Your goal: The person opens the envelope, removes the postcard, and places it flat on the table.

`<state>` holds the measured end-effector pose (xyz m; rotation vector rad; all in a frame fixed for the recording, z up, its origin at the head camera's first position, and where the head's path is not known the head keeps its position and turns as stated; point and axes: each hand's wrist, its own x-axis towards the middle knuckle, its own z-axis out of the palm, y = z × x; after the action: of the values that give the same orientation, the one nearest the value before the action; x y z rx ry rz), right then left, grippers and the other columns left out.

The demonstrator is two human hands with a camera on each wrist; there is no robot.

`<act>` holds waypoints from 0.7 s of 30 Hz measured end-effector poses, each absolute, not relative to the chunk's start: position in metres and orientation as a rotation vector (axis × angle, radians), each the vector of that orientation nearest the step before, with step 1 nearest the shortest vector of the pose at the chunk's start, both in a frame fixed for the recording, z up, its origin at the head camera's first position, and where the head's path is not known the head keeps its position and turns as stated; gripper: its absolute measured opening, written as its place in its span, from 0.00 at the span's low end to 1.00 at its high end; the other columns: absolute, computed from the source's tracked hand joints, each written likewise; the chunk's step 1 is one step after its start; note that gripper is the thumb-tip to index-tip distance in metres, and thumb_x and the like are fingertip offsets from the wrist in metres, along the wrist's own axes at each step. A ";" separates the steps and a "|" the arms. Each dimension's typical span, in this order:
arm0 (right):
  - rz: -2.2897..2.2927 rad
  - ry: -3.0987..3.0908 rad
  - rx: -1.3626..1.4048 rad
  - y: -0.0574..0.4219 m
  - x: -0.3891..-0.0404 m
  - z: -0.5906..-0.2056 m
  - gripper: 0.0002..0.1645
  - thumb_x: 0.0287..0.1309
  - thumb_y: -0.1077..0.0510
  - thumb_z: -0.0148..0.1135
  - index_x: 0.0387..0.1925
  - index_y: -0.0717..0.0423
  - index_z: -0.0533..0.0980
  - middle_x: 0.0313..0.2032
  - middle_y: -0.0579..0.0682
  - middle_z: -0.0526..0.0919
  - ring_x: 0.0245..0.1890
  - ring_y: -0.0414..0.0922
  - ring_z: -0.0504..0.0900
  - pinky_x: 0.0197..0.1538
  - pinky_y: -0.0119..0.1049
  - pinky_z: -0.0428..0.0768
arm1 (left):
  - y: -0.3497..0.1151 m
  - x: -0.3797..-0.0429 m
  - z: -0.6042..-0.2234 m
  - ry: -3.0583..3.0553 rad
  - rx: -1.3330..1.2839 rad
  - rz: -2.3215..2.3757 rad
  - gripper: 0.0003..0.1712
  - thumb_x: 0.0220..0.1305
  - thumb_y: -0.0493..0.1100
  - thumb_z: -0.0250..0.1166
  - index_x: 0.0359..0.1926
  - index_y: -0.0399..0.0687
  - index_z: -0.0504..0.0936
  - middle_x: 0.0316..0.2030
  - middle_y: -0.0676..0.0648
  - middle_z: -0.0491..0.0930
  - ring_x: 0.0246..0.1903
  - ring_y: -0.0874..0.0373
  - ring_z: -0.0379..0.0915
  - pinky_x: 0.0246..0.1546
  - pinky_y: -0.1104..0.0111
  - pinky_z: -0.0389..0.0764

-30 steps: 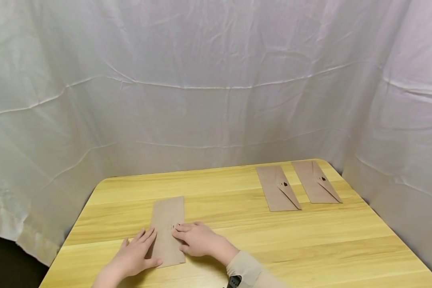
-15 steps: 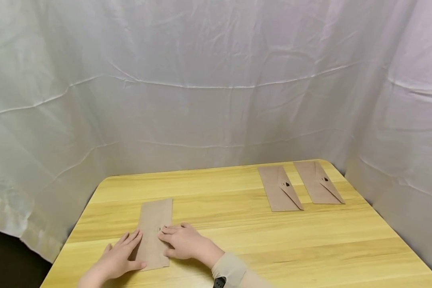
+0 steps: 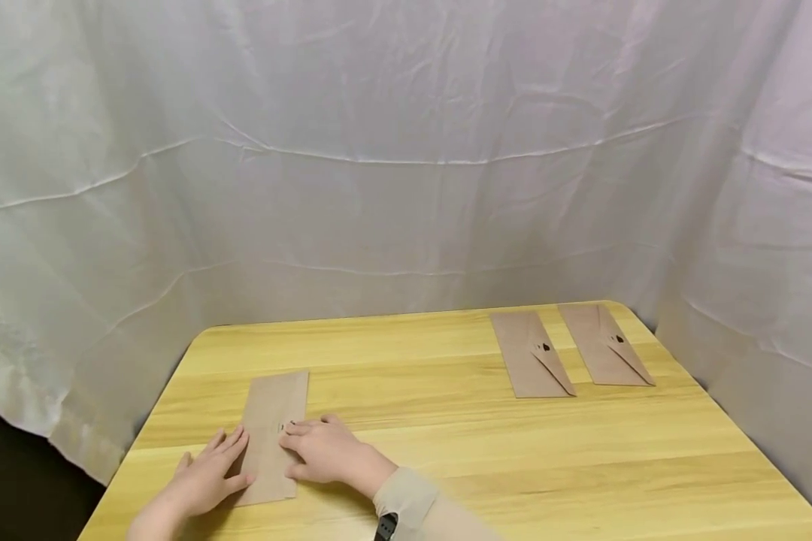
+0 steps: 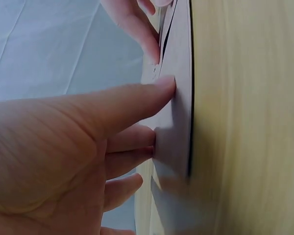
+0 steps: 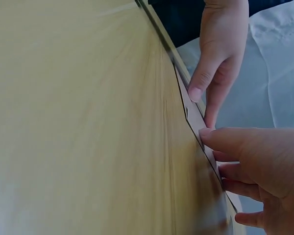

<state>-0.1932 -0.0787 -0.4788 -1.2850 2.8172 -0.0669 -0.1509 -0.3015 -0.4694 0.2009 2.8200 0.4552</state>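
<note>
A brown paper envelope (image 3: 265, 451) lies at the table's left front, its long side running away from me. My left hand (image 3: 204, 475) rests along its left edge, fingers extended and thumb on the paper near the front corner. On the right edge, my right hand (image 3: 326, 452) touches the envelope with nearly straight fingers, beside small dark print they partly cover. In the left wrist view, the left thumb presses the envelope (image 4: 180, 117) from above. From the right wrist, both hands are seen at the envelope (image 5: 194, 111), right fingertips along its edge.
Two more brown envelopes (image 3: 529, 361) (image 3: 605, 349), with pointed flaps and dark marks, lie side by side at the back right of the wooden table (image 3: 446, 451). White curtains (image 3: 406, 210) hang behind and at both sides. A dark watch (image 3: 386, 526) is on the right wrist.
Both hands have slid the envelope leftward across the table, keeping contact with its two long edges. The pair at the back right shifts only slightly in view, along with the whole table.
</note>
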 end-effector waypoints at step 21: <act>0.062 2.762 -1.308 -0.115 -0.199 -0.480 0.33 0.66 0.30 0.47 0.70 0.25 0.60 0.72 0.30 0.59 0.72 0.31 0.59 0.72 0.47 0.63 | -0.327 -0.149 -0.473 2.832 0.109 0.467 0.51 0.64 0.65 0.58 0.71 0.30 0.57 0.72 0.29 0.51 0.70 0.25 0.43 0.53 0.20 0.46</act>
<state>-0.1987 -0.1153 -0.4801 -1.3078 2.7616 0.0623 -0.1488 -0.3271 -0.4727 0.1087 2.8318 0.4673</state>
